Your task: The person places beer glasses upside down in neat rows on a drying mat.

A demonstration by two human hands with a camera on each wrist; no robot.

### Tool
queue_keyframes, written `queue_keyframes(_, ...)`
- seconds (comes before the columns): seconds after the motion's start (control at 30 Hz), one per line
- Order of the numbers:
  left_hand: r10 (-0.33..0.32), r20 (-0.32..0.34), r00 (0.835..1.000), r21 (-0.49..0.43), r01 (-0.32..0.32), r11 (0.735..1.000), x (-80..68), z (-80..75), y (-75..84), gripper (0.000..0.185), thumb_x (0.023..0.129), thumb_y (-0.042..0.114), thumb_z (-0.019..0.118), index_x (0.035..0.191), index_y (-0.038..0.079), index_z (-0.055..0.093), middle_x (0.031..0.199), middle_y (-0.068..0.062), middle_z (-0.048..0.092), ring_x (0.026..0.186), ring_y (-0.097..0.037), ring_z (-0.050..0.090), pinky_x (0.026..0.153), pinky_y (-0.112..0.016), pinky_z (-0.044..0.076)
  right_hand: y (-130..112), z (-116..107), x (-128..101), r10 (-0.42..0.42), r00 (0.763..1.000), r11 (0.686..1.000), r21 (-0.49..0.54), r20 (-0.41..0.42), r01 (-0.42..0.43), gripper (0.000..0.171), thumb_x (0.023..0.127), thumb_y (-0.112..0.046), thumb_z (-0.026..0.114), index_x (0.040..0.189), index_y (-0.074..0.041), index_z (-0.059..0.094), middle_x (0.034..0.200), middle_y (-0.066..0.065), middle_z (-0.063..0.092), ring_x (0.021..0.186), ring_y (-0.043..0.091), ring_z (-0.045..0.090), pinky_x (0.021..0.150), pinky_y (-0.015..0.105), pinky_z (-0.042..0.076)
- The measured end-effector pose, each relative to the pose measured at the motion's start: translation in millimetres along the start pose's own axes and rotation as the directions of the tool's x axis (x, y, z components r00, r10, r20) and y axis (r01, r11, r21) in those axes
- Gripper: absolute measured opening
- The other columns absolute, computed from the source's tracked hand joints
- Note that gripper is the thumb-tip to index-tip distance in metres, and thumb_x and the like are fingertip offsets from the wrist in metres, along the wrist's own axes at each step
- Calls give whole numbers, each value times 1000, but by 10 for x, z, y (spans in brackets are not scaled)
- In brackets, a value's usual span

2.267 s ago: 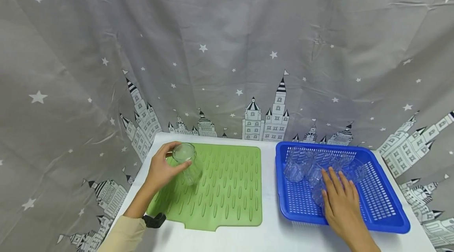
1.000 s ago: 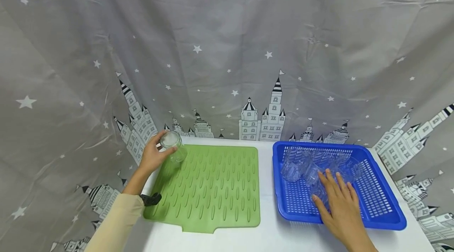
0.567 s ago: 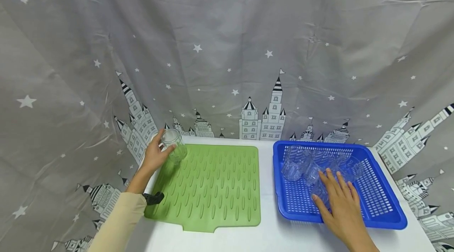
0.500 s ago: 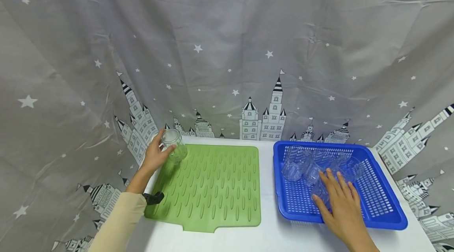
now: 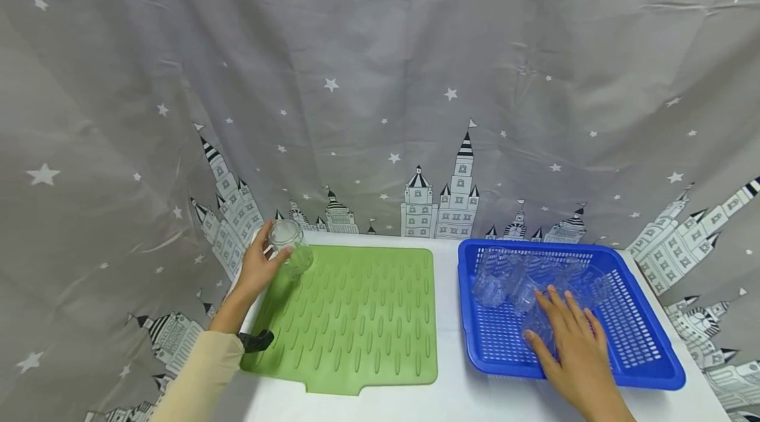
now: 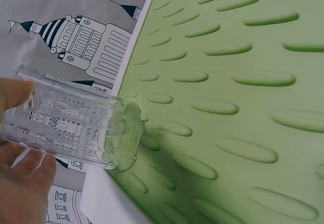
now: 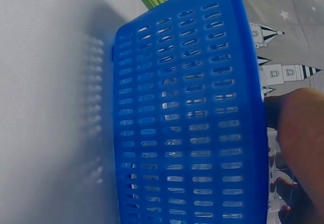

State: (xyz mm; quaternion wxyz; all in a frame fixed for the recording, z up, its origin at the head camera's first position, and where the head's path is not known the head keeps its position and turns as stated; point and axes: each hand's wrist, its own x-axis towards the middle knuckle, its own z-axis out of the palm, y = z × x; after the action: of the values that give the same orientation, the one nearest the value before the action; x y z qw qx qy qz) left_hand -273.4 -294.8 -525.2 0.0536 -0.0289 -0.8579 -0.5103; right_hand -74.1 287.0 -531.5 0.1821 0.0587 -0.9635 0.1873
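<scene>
My left hand (image 5: 256,268) grips a clear ribbed glass (image 5: 289,245) at the far left corner of the green ridged mat (image 5: 356,316). In the left wrist view the glass (image 6: 76,125) is tilted, its lower end touching the mat (image 6: 243,82) near the edge, with my left hand (image 6: 20,183) around its other end. My right hand (image 5: 572,349) lies in the blue perforated basket (image 5: 653,336), fingers spread and straight over one of several clear glasses (image 5: 505,277). The right wrist view shows the basket's outer wall (image 7: 187,123) and my right hand (image 7: 301,143) over its rim.
The mat and basket sit side by side on a white table (image 5: 475,395). A grey curtain with stars and castles (image 5: 380,79) hangs right behind and around the table. A black wrist strap (image 5: 255,341) is on my left forearm.
My left hand has carried the glass from the mat's left-middle to its far left corner, and barely moved in the last half second. My right hand has stayed in the basket.
</scene>
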Motion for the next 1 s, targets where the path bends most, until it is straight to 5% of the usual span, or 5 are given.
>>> queue_keyframes(0.17, -16, -27, 1000, 5, 16, 1000, -80, 57, -52, 95, 107, 20, 69, 173, 5, 3, 179, -29, 15, 165, -49, 23, 135, -59, 28, 12, 7, -5, 13, 1000, 1000, 18, 3, -13, 69, 103, -31, 71, 164, -17, 44, 171, 22, 41, 165, 46, 22, 138, 61, -2)
queue_keyframes(0.4, -56, 10, 998, 39, 56, 998, -415, 67, -233, 108, 103, 31, 76, 174, 8, -2, 180, -28, 12, 166, -50, 19, 136, -61, 26, 6, 23, 23, 8, 1000, 1000, 4, 1, -8, 70, 102, -28, 72, 164, -19, 44, 171, 19, 42, 165, 45, 23, 127, 73, 17)
queue_keyframes(0.77, -151, -56, 987, 111, 156, 982, -1067, 214, -599, 107, 99, 34, 80, 173, 3, 9, 177, -30, 18, 163, -56, 21, 134, -66, 24, 61, -88, 33, 27, 999, 998, -51, 40, -25, 66, 100, -31, 75, 161, -26, 49, 166, 16, 48, 152, 47, 36, 106, 75, 30)
queue_keyframes(1.0, -111, -79, 991, 194, 124, 973, -1276, 233, -625, 103, 94, 38, 85, 169, 2, 25, 173, -32, 28, 159, -58, 28, 130, -72, 27, 46, -79, 31, 55, 998, 997, -48, 41, -53, 68, 100, -31, 76, 161, -23, 48, 164, 17, 46, 149, 51, 34, 102, 78, 32)
